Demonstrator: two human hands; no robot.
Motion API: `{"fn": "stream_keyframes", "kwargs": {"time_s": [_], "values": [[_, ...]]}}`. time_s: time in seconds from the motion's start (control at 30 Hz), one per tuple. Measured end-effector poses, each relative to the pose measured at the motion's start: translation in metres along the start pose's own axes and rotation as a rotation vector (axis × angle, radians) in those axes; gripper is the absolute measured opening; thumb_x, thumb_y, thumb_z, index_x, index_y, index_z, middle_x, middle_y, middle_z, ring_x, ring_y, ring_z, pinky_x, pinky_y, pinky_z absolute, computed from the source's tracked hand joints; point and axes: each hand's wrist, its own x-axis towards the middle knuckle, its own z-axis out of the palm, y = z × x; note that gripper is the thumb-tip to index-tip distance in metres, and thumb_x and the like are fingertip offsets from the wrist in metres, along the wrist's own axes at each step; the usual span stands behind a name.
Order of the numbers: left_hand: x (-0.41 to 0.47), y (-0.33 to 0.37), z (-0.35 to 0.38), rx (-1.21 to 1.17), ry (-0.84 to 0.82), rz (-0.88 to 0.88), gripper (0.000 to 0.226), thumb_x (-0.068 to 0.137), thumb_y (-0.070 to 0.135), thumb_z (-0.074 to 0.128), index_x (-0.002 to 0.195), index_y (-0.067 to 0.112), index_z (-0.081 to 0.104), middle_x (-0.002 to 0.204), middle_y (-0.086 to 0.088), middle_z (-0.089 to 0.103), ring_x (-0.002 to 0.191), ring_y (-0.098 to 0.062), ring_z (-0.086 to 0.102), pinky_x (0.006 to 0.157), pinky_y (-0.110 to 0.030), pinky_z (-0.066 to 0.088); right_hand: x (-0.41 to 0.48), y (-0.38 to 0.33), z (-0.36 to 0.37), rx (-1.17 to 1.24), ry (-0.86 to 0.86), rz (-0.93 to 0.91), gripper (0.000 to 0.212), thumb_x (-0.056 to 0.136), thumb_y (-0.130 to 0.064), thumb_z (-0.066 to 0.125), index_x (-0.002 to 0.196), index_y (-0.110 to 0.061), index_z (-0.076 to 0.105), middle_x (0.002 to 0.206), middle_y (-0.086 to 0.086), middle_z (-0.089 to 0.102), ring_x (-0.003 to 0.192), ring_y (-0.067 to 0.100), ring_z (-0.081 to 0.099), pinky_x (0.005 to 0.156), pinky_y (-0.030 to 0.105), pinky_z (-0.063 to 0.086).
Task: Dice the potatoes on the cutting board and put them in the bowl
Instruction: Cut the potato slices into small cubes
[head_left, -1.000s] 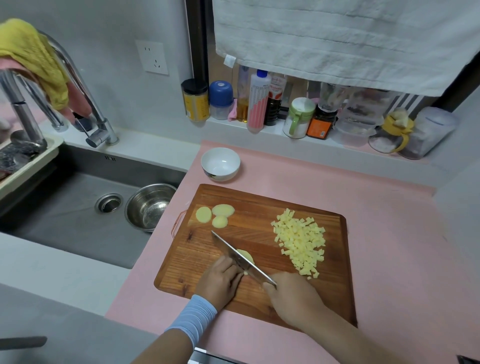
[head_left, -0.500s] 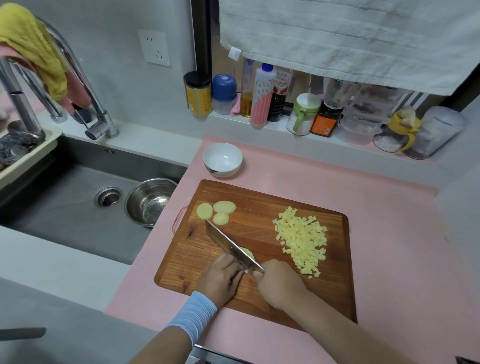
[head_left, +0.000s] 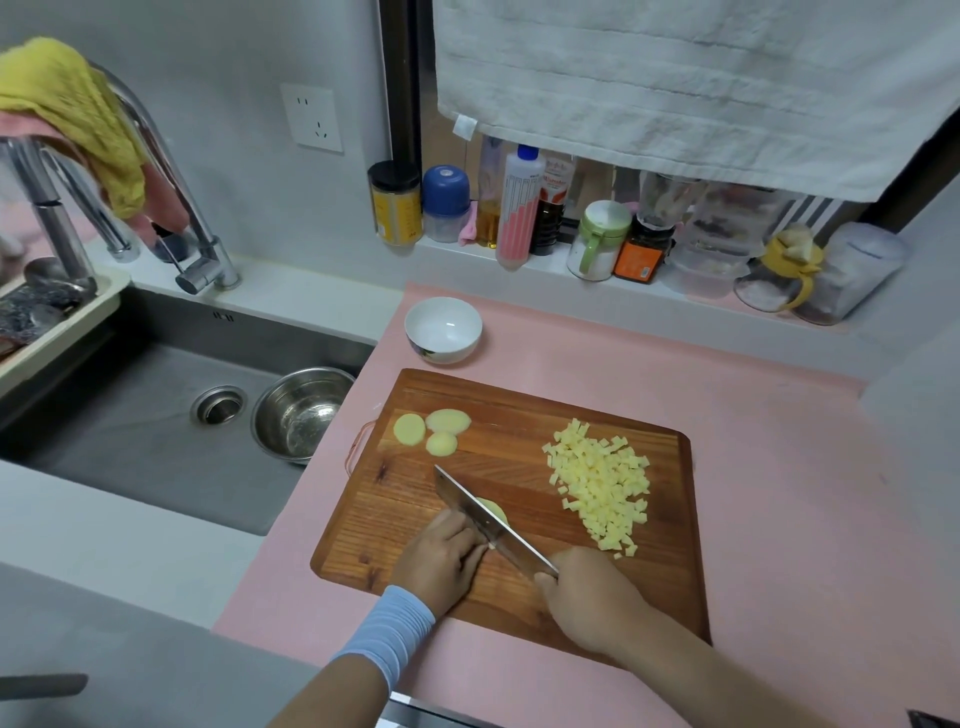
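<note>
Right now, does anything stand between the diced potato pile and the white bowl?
Nothing visible does. The diced potato pile lies at the right of the cutting board; the white bowl stands past its far left corner. Only bare board and pink mat lie between.

Dim, even light with faint shadows; a small glint in the white bowl; picture edges bow, perhaps slightly soft.

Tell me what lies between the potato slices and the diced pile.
Nothing but bare board separates the slices from the diced pile; the head view shows it.
</note>
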Motion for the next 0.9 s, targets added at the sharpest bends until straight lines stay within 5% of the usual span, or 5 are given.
{"fn": "stream_keyframes", "kwargs": {"time_s": [0.2, 0.3, 0.43, 0.6, 0.9], "values": [[0.002, -0.004, -0.008, -0.063, -0.023, -0.006, 0.001, 0.089, 0.015, 0.068, 0.089, 0.015, 0.069, 0.095, 0.005, 0.060, 0.091, -0.011, 0.054, 0.085, -0.021, 0.047, -0.012, 0.001, -0.036, 0.019, -0.053, 0.012, 0.033, 0.099, -0.044, 0.051, 0.083, -0.020, 0.067, 0.077, -0.005, 0.064, 0.070, 0.016, 0.061, 0.058, 0.028, 0.042], [0.013, -0.012, -0.019, -0.033, -0.056, -0.107, 0.028, 0.076, 0.016, 0.079, 0.099, 0.016, 0.063, 0.107, 0.006, 0.058, 0.101, -0.009, 0.048, 0.092, -0.024, 0.042, -0.014, 0.004, -0.059, 0.022, -0.010, 0.008, 0.035, 0.100, -0.046, 0.051, 0.078, -0.022, 0.064, 0.073, -0.006, 0.063, 0.065, 0.014, 0.059, 0.055, 0.027, 0.039], [0.042, -0.013, -0.032, 0.077, -0.369, -0.057, 0.054, 0.080, 0.026, 0.073, 0.130, 0.020, 0.054, 0.136, 0.008, 0.051, 0.124, -0.011, 0.043, 0.111, -0.024, 0.033, -0.008, 0.013, -0.064, 0.097, 0.066, 0.040, 0.036, 0.100, -0.047, 0.050, 0.075, -0.023, 0.059, 0.075, -0.004, 0.065, 0.066, 0.015, 0.062, 0.057, 0.029, 0.041], [0.063, -0.002, -0.035, 0.219, -0.595, -0.053, 0.051, 0.091, 0.031, 0.064, 0.137, 0.024, 0.046, 0.132, 0.003, 0.050, 0.122, -0.014, 0.042, 0.106, -0.030, 0.038, -0.004, 0.026, -0.045, 0.141, 0.145, 0.076, 0.033, 0.101, -0.050, 0.048, 0.091, -0.024, 0.067, 0.080, -0.006, 0.067, 0.072, 0.014, 0.065, 0.058, 0.030, 0.049], [0.036, 0.030, -0.006, 0.206, -0.365, -0.503, 0.048, 0.087, 0.048, 0.064, 0.125, 0.019, 0.056, 0.123, 0.001, 0.048, 0.113, -0.019, 0.051, 0.100, -0.026, 0.042, -0.005, 0.029, -0.023, 0.166, 0.188, 0.096, 0.034, 0.104, -0.044, 0.045, 0.076, -0.027, 0.056, 0.075, -0.008, 0.064, 0.071, 0.010, 0.060, 0.054, 0.027, 0.040]]}}
